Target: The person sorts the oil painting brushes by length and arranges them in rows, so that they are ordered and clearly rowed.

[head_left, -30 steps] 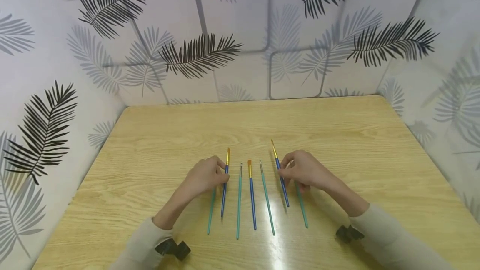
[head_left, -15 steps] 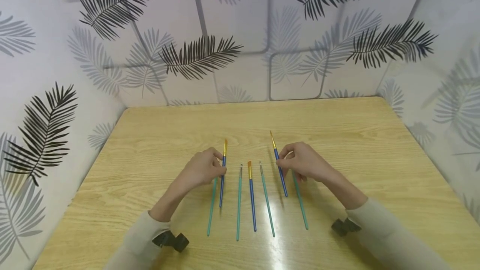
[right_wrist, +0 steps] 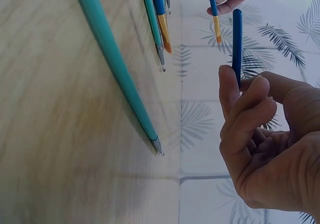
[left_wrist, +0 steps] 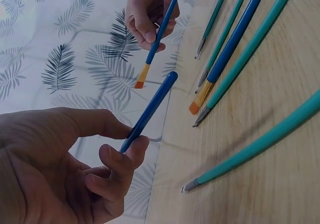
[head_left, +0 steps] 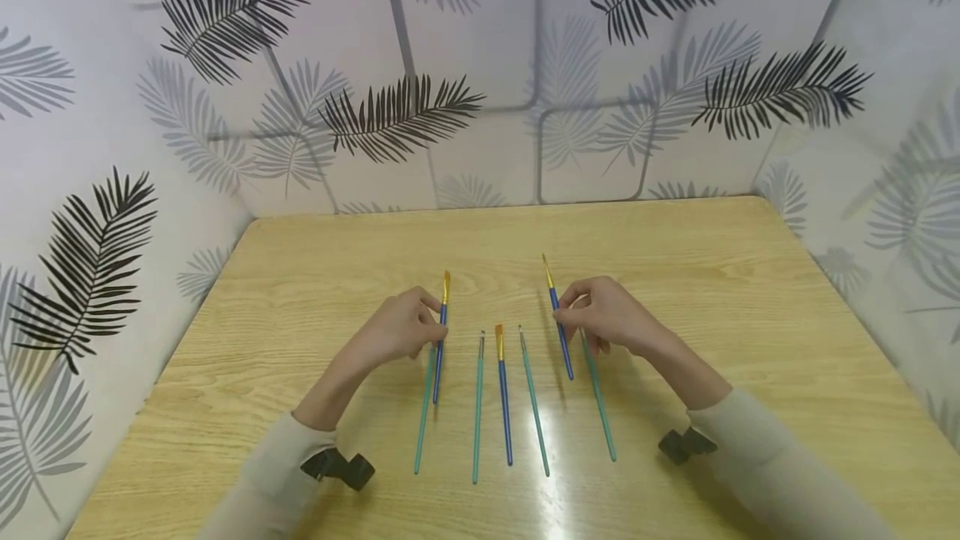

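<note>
My left hand [head_left: 397, 327] pinches a blue paintbrush [head_left: 437, 377] between thumb and fingers, its flat bristle end pointing to the back of the table. Across from it, my right hand [head_left: 611, 315] pinches another blue paintbrush [head_left: 564, 350] with a pointed tip, tilted slightly left at the top. Both held brushes are raised off the wood; the left wrist view shows the handle [left_wrist: 152, 109] in the air. Under the left hand lies a teal brush [head_left: 423, 423], its upper end partly hidden. Another teal brush [head_left: 599, 407] lies beneath the right hand.
Between the hands, two teal brushes [head_left: 477, 415] [head_left: 536, 407] flank a blue brush [head_left: 506, 407], all lying lengthwise on the wooden table [head_left: 360, 257]. A leaf-patterned wall [head_left: 480, 148] stands along the back edge. Black straps with small boxes [head_left: 358, 472] sit on both wrists.
Both hands have moved toward the back of the table with their blue brushes, the left one also a little to the left. The brushes on the table have stayed put.
</note>
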Motion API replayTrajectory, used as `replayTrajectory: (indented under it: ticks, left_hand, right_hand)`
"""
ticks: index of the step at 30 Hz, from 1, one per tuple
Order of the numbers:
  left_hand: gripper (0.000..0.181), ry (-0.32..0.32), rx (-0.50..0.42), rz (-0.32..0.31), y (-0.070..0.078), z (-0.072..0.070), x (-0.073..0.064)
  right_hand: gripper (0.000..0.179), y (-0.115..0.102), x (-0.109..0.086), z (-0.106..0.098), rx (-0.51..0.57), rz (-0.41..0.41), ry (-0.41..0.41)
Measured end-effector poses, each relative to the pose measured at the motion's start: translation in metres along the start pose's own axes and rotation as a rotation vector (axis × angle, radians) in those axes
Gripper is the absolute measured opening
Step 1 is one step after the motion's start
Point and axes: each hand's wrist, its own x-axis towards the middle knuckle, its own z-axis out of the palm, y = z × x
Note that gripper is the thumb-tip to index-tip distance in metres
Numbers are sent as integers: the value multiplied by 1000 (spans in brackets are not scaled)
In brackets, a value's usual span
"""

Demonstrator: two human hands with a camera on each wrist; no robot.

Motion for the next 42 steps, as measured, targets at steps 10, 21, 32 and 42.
replayTrajectory:
  ticks: [10, 21, 32, 42]
  left_hand:
    - [45, -9, -44, -4, 2, -5, 13]
    - [46, -18, -42, -19, 3, -9, 22]
    - [47, -39, -122, -31, -2, -13, 41]
    - [47, -42, -153, -43, -3, -6, 48]
  right_hand:
    - [30, 3, 14, -6, 28, -5, 18]
    - [32, 4, 23, -6, 43, -2, 28]
    - [29, 1, 37, -7, 48, -47, 45]
    - [24, 5, 43, -3, 40, -26, 58]
